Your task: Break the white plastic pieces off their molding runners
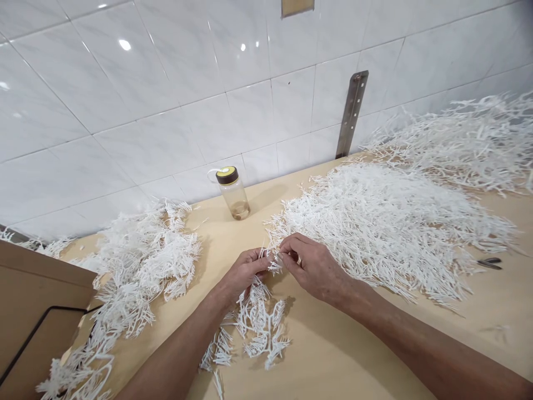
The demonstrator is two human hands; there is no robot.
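Near the middle of the table, my left hand (249, 269) is closed on a white branching plastic sprig (266, 322), whose fringed twigs hang below it toward the tabletop. My right hand (310, 264) meets it at the sprig's upper end, thumb and fingertips pinched together. What lies between the right fingertips is too small to make out. Just beyond my right hand spreads a large heap of thin white sprigs (383, 222). On the left lies another pile of bushier white branches (145, 261).
A clear bottle (235, 197) with a black and yellow lid stands near the tiled wall (166, 133). More white branches (466, 144) lie at the back right. Dark tool handles (490, 263) poke from the heap. A metal bracket (352, 114) rises at the wall; a cardboard box (41, 300) stands left.
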